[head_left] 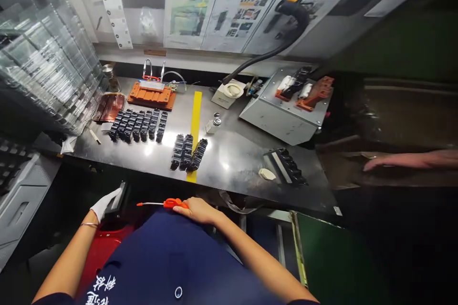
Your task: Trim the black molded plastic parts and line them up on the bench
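Note:
My right hand (197,209) is bare and wraps round the handle of a red air blow gun (174,203). Its thin metal nozzle with a red tip points left, toward my other hand. My left hand (104,204), in a white glove, grips a narrow grey-and-black piece (119,196) beyond the table's front edge. Dark surroundings hide what kind of part it is. On the metal table (229,152) above my hands stand several black ribbed parts (186,152), with another row of them (138,125) farther left.
An orange fixture (152,95) sits at the back left, beside stacked clear trays (53,62). A grey machine box (282,109) with orange holders occupies the right. Nearby lie a black part with a grey strip (286,167) and a small bottle (213,125). Another person's hand (382,162) reaches in at far right.

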Tool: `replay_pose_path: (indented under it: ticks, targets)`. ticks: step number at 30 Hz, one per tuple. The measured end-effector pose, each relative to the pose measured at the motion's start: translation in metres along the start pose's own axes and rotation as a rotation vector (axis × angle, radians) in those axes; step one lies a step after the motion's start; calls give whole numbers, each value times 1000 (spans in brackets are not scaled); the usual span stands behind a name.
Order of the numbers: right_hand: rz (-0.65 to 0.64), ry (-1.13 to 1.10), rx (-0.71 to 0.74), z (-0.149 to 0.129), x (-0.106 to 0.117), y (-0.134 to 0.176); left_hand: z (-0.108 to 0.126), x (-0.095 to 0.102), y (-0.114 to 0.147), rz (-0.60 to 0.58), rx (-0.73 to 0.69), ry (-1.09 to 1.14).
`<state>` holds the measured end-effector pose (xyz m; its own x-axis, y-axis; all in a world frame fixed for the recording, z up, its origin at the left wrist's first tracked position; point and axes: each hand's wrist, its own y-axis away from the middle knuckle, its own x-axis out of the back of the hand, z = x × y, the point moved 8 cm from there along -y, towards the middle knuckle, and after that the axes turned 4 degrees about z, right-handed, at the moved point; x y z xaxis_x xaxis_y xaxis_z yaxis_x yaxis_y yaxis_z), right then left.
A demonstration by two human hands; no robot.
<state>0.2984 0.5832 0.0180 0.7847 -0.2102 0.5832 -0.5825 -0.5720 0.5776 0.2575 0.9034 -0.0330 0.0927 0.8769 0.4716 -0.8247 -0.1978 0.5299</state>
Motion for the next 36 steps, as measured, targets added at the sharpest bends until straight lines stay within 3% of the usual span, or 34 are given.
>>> replay_pose_path:
  ticks: [3, 7, 10, 13, 15, 18, 21, 24, 28, 32, 36]
  targets:
    - [86, -247, 4, 38, 19, 17, 52, -20, -29, -40, -58, -113]
    - [287, -632, 58, 83, 41, 31, 139, -68, -84, 58, -120, -300]
    - [437, -649, -26, 115, 46, 36, 194, -114, -115, 169, -143, -479]
    - [515, -541, -91, 135, 49, 43, 231, -146, -134, 181, -187, -577]
    - [535, -487, -130, 143, 49, 47, 250, -148, -148, 185, -208, -629]
    - [548, -442, -141, 141, 49, 47, 276, -128, -177, 261, -225, -680]
    - [518, -477, -63, 125, 46, 39, 291, -111, -208, 306, -199, -697]
    - [469, -599, 18, 112, 39, 32, 280, -109, -220, 275, -131, -696]
    - [449, -671, 34, 114, 31, 30, 226, -112, -182, 222, -90, -672]
    - [350, -527, -51, 115, 14, 23, 133, -99, -108, 211, -42, -580]
    - [179, -340, -60, 77, -13, 3, 24, -72, -48, 141, 118, 84]
